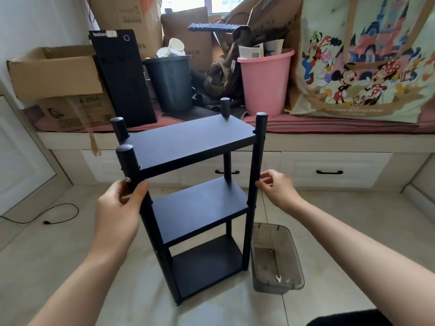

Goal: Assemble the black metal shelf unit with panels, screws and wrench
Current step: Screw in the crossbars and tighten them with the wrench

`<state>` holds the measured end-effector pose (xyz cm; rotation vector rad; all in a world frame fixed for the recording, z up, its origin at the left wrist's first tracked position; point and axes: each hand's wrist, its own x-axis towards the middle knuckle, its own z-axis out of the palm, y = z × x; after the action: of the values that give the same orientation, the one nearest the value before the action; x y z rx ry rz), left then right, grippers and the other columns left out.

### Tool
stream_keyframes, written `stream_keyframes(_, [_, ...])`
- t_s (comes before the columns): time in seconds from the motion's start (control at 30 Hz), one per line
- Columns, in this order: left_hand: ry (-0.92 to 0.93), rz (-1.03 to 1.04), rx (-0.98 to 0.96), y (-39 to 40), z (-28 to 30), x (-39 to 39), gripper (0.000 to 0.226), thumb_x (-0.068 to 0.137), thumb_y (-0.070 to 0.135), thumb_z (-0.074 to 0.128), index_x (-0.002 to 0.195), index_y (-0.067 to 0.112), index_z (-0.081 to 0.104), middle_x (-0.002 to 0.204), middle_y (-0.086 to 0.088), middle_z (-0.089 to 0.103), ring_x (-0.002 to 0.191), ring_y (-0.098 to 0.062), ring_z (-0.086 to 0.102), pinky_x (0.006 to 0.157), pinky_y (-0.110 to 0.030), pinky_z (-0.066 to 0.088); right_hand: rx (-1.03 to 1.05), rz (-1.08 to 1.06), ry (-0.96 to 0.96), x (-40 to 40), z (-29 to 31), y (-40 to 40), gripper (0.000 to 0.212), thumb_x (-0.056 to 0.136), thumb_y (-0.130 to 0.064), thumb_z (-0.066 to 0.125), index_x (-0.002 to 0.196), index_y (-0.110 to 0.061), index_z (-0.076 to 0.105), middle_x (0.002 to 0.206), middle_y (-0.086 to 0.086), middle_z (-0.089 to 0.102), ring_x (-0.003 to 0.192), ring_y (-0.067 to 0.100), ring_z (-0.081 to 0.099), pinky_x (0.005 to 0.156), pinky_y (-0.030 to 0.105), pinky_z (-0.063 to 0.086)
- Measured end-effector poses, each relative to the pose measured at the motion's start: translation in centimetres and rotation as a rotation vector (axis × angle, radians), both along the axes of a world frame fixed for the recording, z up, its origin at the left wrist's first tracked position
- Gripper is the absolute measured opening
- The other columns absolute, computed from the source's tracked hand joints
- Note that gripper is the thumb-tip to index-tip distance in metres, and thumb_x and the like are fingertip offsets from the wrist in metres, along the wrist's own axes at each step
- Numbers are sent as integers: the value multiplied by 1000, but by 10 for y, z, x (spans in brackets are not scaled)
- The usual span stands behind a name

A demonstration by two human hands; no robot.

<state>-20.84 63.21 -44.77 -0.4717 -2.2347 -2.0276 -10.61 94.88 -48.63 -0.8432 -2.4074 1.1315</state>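
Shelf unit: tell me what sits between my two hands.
In the head view, the shelf unit stands between them: the left hand grips its front-left post, and the right hand touches the front-right post.

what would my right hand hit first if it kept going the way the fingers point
Probably the front right post of the shelf unit. The right hand points left with its fingertips at the post, seemingly touching it already, though depth is hard to judge.

Beige tile floor (70, 243); white drawer bench (329, 168); daylit window (188, 3).
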Motion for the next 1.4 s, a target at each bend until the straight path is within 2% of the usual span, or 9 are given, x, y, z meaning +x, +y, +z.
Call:
stream_keyframes(0.23, [-12, 4, 24, 3, 3, 8, 7, 97, 31, 65, 98, 25, 67, 91, 5, 72, 92, -16, 70, 93, -52, 57, -98, 76, -471, 29, -111, -7, 26, 97, -28, 59, 106, -6, 70, 108, 11, 71, 102, 26, 65, 94, 41, 52])
stream_keyframes(0.37, [-59, -11, 95, -2, 2, 8, 7, 95, 29, 69, 100, 25, 70, 92, 8, 73, 88, -6, 71, 82, -38, 58, -106, 70, -614, 44, -175, -21, 31, 100, -26, 54, 73, -11, 60, 73, 5, 61, 73, 22, 59, 65, 28, 41])
stream_keyframes(0.5, [-40, -41, 92, 3, -2, 14, 4, 94, 27, 69, 90, 27, 71, 88, 4, 71, 84, -9, 69, 68, -22, 59, -104, 75, -736, 57, -218, -31, 21, 102, -25, 42, 101, -8, 56, 107, 12, 60, 101, 26, 58, 76, 28, 40])
stream_keyframes(0.63, [-29, -48, 78, 8, -3, 19, 13, 93, 27, 70, 81, 31, 72, 83, 7, 71, 83, -9, 69, 67, -21, 61, -65, 164, -782, 61, -229, -35, 34, 100, -36, 49, 112, -6, 59, 116, 13, 63, 110, 29, 59, 83, 32, 44])
stream_keyframes(0.9, [-112, -82, 102, 19, 5, 33, 5, 94, 27, 69, 89, 25, 71, 76, 14, 68, 77, -3, 66, 84, -41, 61, 42, 260, -861, 74, -232, -61, 26, 97, -23, 48, 114, -8, 61, 120, 13, 59, 108, 32, 59, 92, 36, 47])
stream_keyframes(1.0, [-114, -103, 88, 24, 6, 43, 7, 94, 27, 70, 87, 25, 68, 74, 12, 66, 78, -10, 66, 87, -49, 59, 28, 347, -920, 88, -234, -78, 19, 98, -20, 51, 84, -7, 55, 108, 17, 54, 96, 25, 56, 77, 27, 38])
stream_keyframes(1.1, [-137, -141, 72, 29, 8, 54, 7, 93, 27, 71, 87, 25, 68, 73, 12, 70, 81, -11, 72, 82, -41, 61, 38, 451, -951, 100, -236, -93, 21, 96, -21, 56, 97, -1, 62, 116, 22, 59, 101, 30, 60, 71, 26, 33])
stream_keyframes(1.23, [-209, -216, 61, 38, 9, 67, 6, 88, 27, 75, 88, 23, 70, 78, 9, 73, 84, -11, 75, 74, -29, 56, 42, 547, -959, 113, -236, -98, 36, 88, -19, 65, 61, -14, 41, 70, 6, 47, 76, 20, 47, 51, 27, 30])
stream_keyframes(1.4, [-253, -267, 47, 40, 10, 76, 10, 84, 23, 79, 92, 22, 74, 85, 6, 77, 89, -14, 75, 81, -36, 58, -180, 394, -861, 114, -238, -90, 28, 89, -25, 62, 64, -21, 49, 65, -4, 51, 64, 13, 49, 49, 21, 34])
